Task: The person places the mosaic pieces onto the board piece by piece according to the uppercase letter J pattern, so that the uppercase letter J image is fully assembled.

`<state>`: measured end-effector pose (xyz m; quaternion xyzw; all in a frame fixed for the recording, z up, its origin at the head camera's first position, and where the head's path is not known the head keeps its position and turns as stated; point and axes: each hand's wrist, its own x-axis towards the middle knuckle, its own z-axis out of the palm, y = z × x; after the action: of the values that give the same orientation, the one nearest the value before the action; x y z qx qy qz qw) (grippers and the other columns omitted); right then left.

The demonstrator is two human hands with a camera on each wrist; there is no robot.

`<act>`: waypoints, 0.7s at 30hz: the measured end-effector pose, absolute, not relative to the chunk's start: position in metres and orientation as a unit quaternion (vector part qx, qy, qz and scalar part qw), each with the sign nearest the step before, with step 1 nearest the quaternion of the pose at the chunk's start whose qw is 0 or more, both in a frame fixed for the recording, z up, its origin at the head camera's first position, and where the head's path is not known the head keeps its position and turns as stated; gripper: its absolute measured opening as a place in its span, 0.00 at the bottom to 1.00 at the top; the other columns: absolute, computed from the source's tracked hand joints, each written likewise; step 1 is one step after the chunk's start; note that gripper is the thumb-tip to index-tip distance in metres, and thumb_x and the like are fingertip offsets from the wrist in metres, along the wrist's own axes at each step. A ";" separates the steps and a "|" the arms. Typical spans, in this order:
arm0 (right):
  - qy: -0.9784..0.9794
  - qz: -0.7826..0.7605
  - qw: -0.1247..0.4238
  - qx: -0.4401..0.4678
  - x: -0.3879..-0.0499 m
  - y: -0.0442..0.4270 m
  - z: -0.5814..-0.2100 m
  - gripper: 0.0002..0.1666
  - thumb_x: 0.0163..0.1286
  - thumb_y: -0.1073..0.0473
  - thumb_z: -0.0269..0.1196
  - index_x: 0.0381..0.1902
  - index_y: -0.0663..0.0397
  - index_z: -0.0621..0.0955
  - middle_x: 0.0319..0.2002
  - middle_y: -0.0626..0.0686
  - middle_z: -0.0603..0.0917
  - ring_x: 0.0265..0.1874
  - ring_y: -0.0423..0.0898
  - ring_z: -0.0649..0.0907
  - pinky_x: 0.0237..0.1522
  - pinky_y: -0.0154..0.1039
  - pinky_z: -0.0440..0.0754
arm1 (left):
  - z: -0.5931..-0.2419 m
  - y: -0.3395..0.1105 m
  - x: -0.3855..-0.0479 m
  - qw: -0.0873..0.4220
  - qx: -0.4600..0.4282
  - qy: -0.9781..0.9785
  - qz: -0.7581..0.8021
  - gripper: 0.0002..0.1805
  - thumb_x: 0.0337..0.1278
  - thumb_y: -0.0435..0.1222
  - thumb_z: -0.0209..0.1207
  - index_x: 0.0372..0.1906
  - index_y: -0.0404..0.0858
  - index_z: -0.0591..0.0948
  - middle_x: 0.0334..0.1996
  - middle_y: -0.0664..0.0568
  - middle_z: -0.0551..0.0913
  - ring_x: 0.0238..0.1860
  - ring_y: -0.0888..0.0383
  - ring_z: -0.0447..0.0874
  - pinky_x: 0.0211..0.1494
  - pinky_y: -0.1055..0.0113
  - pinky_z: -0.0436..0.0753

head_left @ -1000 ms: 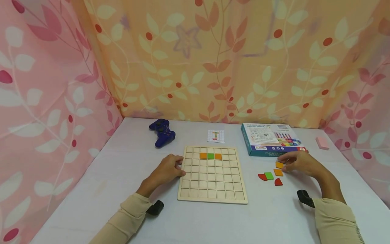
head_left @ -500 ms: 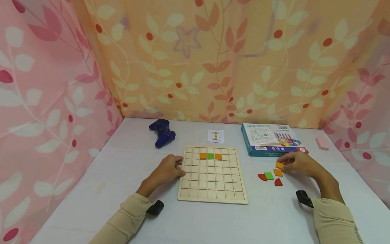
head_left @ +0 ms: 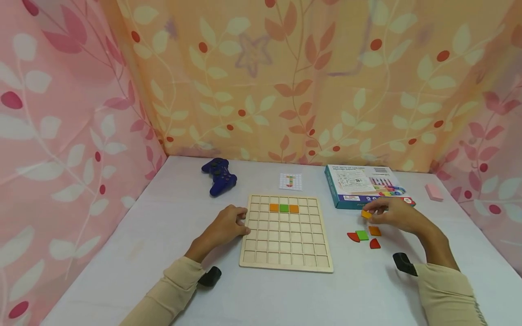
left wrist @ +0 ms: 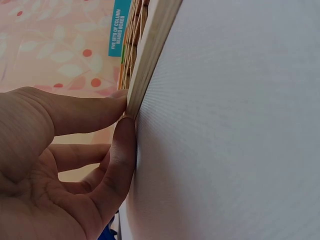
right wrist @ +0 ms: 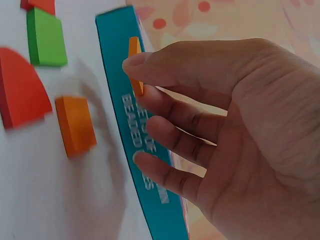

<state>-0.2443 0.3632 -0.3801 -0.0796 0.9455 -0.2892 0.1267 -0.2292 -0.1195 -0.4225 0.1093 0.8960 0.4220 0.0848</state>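
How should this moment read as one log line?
left hand: pinches grid board edge | right hand: pinches orange tile | on board: green square between orange squares | loose: green piece, orange piece, red pieces

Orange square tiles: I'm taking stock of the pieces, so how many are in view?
4: two orange tiles on the grid board, flanking a green tile; a third pinched by the right hand; a fourth on the table. More could hide behind that hand.

Card (head_left: 291, 181) behind board (head_left: 285, 235) (box (head_left: 377, 184) right)
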 end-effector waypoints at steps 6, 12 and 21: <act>0.943 -0.291 0.125 -0.103 -0.246 0.334 -0.380 0.23 0.65 0.54 0.74 0.56 0.56 0.87 0.43 0.52 0.84 0.46 0.51 0.79 0.40 0.40 0.82 | -0.422 -0.119 -0.229 0.083 0.112 0.895 0.423 0.35 0.56 0.27 0.74 0.70 0.23 0.76 0.50 0.44 0.81 0.44 0.56 0.81 0.48 0.61 0.83; 0.942 -0.290 0.097 -0.138 -0.247 0.308 -0.383 0.21 0.66 0.55 0.74 0.55 0.55 0.88 0.45 0.52 0.86 0.46 0.51 0.80 0.41 0.37 0.83 | -0.423 -0.119 -0.230 0.082 0.116 0.897 0.419 0.35 0.56 0.28 0.75 0.69 0.24 0.76 0.49 0.45 0.81 0.44 0.56 0.80 0.49 0.60 0.83; 0.939 -0.279 0.076 -0.186 -0.253 0.269 -0.390 0.18 0.68 0.55 0.73 0.53 0.53 0.90 0.44 0.47 0.89 0.45 0.48 0.81 0.46 0.41 0.82 | -0.423 -0.119 -0.231 0.086 0.112 0.895 0.422 0.35 0.56 0.28 0.75 0.69 0.24 0.76 0.50 0.45 0.81 0.45 0.55 0.80 0.49 0.60 0.82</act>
<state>-0.2529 0.2689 -0.3900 -0.1861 0.9390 -0.2792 0.0758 -0.2308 -0.1193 -0.4231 0.1120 0.8954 0.4222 0.0864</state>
